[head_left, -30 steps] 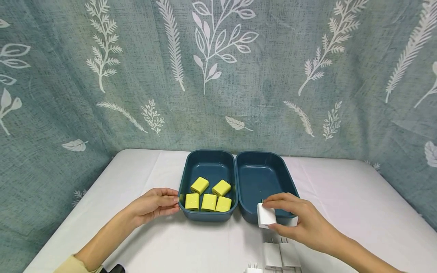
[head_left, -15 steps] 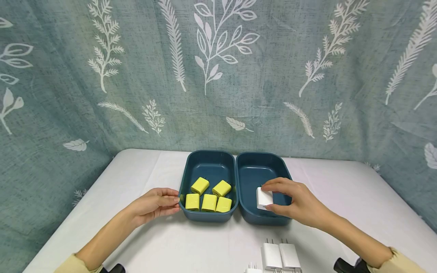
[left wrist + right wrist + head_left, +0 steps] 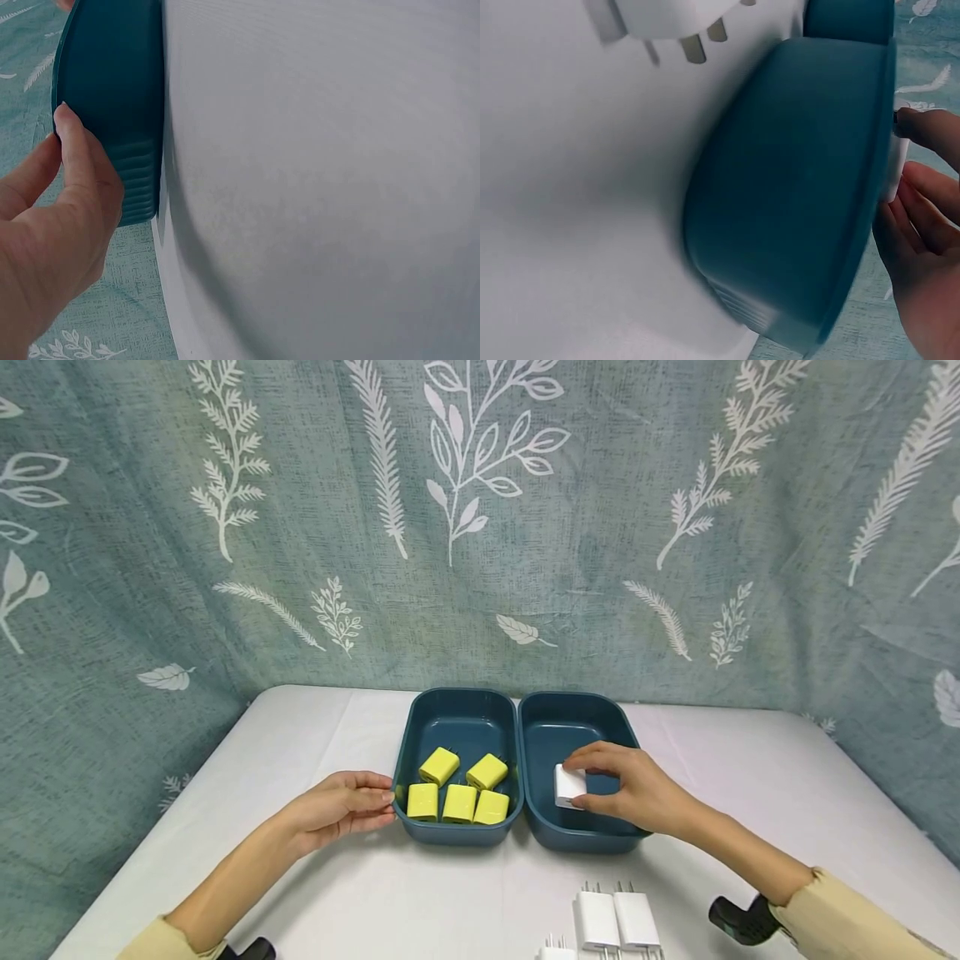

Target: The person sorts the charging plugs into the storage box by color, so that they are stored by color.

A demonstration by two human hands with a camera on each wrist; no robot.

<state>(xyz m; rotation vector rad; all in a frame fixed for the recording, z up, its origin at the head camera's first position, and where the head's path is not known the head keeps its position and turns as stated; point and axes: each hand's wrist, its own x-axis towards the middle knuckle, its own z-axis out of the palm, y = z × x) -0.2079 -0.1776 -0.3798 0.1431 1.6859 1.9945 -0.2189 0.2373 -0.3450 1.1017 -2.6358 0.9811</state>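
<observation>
Fingers and thumb of the left hand [image 3: 341,810] grip the near left rim of the left blue bin [image 3: 459,835]; in the left wrist view the left hand [image 3: 67,210] pinches that bin's edge [image 3: 112,75]. Several yellow plug adapters [image 3: 459,803] lie in it. Within the right blue bin [image 3: 577,841], the right hand [image 3: 637,789] holds a white plug adapter [image 3: 570,786] between thumb and fingers. The right wrist view has the right hand [image 3: 930,202] pinching the white adapter [image 3: 895,169] past the bin's rim, its lower part hidden by the wall [image 3: 787,172].
Several white adapters [image 3: 597,921] lie on the white table [image 3: 390,902] in front of the right bin, one cut off by the lower frame edge. A patterned green cloth [image 3: 450,610] hangs behind. Both bins stand side by side.
The right hand has carried the white adapter from over the right bin's near rim inward and slightly left, into the bin. The left hand has stayed on the left bin's rim.
</observation>
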